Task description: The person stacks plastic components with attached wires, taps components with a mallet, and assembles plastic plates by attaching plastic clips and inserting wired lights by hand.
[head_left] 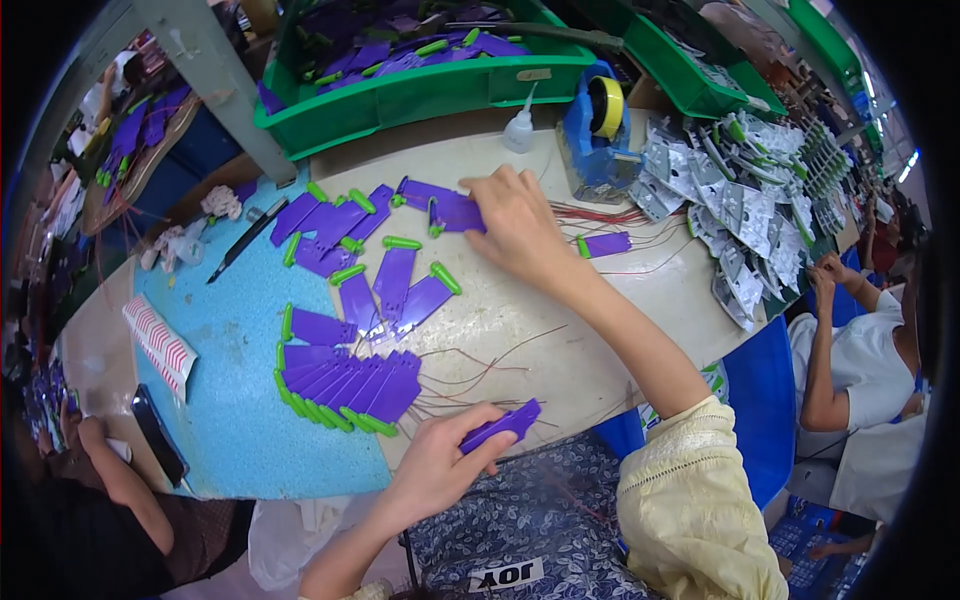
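Note:
Close to the table's front edge, my left hand (445, 455) is closed around purple flat plastic pieces (500, 425); how many are stacked there I cannot tell. Farther out, my right hand (520, 225) has its fingers at the end of a purple piece with a green tip (458, 213), beside another purple piece (425, 192). Left of my left hand lies a fanned row of purple pieces (355, 385) with green ends and thin wires trailing right. Loose ones (395, 275) are scattered above that row. One more wired purple piece (606, 244) sits right of my right hand.
A green bin (430, 95) of purple parts stands at the back. Nearby are a dropper bottle (519, 130), a blue tape dispenser (590, 130) and piled silvery metal parts (735, 200). A blue mat (240, 410) holds a black pen (245, 240). Other people sit at both sides.

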{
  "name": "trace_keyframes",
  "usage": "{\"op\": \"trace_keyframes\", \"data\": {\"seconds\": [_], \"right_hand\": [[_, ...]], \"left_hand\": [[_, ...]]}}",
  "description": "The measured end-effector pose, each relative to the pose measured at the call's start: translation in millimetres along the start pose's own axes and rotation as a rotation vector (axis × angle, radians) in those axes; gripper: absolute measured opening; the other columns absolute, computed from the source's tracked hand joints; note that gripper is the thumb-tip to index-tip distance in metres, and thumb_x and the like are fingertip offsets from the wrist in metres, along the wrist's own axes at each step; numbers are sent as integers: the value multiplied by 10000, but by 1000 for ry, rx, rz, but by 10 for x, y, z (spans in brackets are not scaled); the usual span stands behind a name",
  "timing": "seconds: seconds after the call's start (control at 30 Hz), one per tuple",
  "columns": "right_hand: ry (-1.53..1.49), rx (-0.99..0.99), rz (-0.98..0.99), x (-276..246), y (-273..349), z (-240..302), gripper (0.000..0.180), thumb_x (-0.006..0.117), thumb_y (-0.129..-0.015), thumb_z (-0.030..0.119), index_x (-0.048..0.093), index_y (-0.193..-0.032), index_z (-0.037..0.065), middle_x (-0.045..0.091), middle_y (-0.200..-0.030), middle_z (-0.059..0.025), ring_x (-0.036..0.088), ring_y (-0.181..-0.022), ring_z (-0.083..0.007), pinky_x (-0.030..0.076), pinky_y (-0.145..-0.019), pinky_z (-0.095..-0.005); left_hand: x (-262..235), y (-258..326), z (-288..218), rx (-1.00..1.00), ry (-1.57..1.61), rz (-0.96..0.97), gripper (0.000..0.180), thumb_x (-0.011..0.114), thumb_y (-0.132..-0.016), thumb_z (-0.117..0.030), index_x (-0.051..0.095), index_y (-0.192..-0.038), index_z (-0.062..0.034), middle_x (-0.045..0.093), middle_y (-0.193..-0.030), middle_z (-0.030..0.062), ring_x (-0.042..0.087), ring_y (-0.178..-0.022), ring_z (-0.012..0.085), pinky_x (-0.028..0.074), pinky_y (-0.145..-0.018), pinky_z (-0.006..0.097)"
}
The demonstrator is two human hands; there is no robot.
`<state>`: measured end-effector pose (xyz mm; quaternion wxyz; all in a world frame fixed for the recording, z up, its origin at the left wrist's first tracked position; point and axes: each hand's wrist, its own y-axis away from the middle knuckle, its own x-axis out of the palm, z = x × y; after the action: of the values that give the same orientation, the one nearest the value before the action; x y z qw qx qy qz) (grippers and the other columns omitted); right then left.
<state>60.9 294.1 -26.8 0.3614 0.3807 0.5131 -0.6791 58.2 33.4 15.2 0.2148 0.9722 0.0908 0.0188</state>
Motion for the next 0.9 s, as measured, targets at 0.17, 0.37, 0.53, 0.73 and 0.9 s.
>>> {"op": "trace_keyframes", "data": {"seconds": [0.17, 0.37, 0.53, 0.73, 0.9], "right_hand": [[-158, -85, -21, -258, 637, 341, 572, 767, -725, 180, 567, -1236, 19, 616, -1047, -126, 550, -1028, -301, 413, -889, -458], [-53, 393, -100, -639, 1124, -431, 176, 699, -770, 31, 694, -946, 16, 604, -976, -140, 554, -951, -348, 468, -857, -449], [-11, 323, 71, -759, 1025, -750, 146, 719, -749, 25, 683, -889, 5, 603, -948, -136, 551, -946, -342, 473, -859, -431], [-77, 153, 113, -1142, 852, -902, 112, 714, -743, 11, 635, -823, 14, 644, -833, -136, 600, -878, -330, 474, -769, -432], [-153, 300, -46, -1271, 619, -197, 56, 684, -806, 32, 697, -840, -9, 681, -784, -142, 653, -706, -285, 501, -645, -372]], "left_hand": [[-123, -19, 84, 317, -399, -216, 200, 633, -937, -145, 616, -1033, 30, 618, -1253, 147, 686, -785, 196, 536, -651, 312], [-190, -453, -162, 296, -800, -322, 194, 637, -908, -178, 596, -1023, -27, 434, -1455, 175, 653, -885, 415, 526, -711, 470], [-163, -652, -200, 203, -918, -455, 214, 623, -913, -199, 591, -1066, -52, 462, -1410, 172, 651, -809, 454, 526, -704, 526], [-30, -393, -132, 336, -928, -382, 171, 601, -932, -217, 568, -1048, -95, 560, -1270, 145, 665, -622, 347, 523, -548, 477], [-29, -24, -68, 411, -921, -268, 175, 633, -919, -205, 586, -1040, -88, 661, -777, 75, 650, -570, 251, 495, -476, 380]]}}
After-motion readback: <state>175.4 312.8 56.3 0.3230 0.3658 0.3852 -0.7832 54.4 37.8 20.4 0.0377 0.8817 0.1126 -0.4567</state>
